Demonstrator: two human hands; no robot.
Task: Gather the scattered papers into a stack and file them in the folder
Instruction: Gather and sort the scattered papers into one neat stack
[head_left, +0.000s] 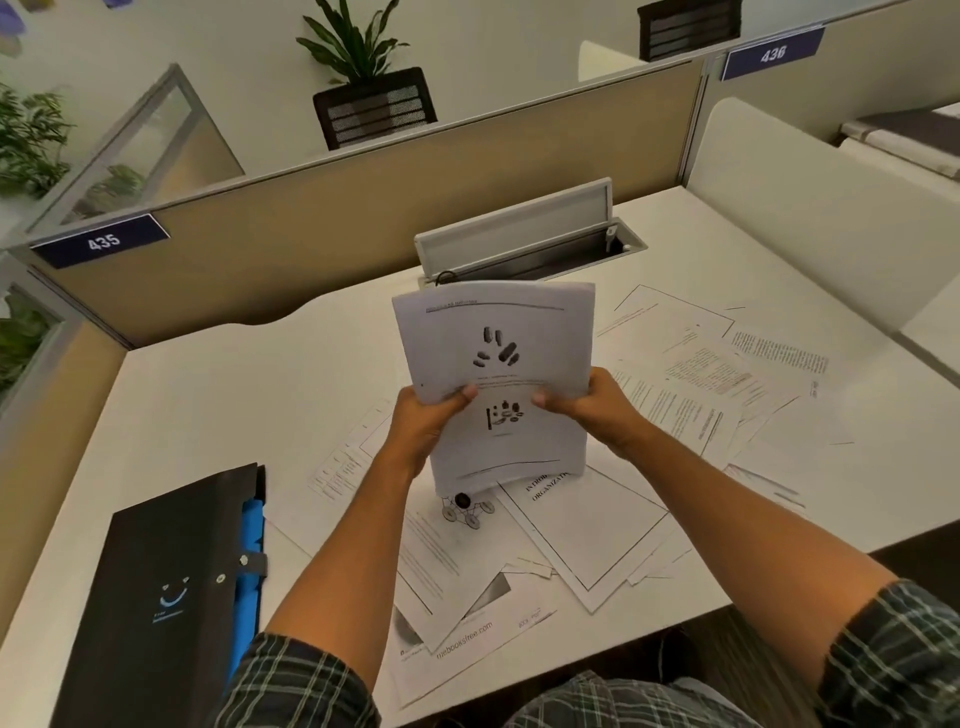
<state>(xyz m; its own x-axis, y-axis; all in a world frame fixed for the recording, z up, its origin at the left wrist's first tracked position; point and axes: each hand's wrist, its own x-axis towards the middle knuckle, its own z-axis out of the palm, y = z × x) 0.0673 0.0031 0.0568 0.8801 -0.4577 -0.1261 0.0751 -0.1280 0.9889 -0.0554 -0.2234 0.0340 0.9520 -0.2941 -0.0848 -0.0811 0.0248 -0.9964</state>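
Step in hand: gathering and squaring. Both hands hold a partial stack (493, 374) upright at frame centre, lower edge down on or just above the loose sheets; contact not clear. Left hand (423, 431) grips the stack's L edge, thumb across the front; right hand (597, 410) grips the R edge likewise, fingers curled behind.

Stack appearance: white printed pages, several sheets thick, bowed slightly, top corners not fully flush. Front page carries dark figure prints and text lines.

Remaining: scattered papers (727, 384) lie on the desk (218, 395) from approx. 2 o'clock round to 6 o'clock of the stack, overlapping, some askew.

Folder (161, 597): black, blue inner edge, closed, lying flat at 8 o'clock, well apart from the stack.

Next move, est.: tap edges flush, then free one hand to collect more sheets. Folder needs opening before filing.
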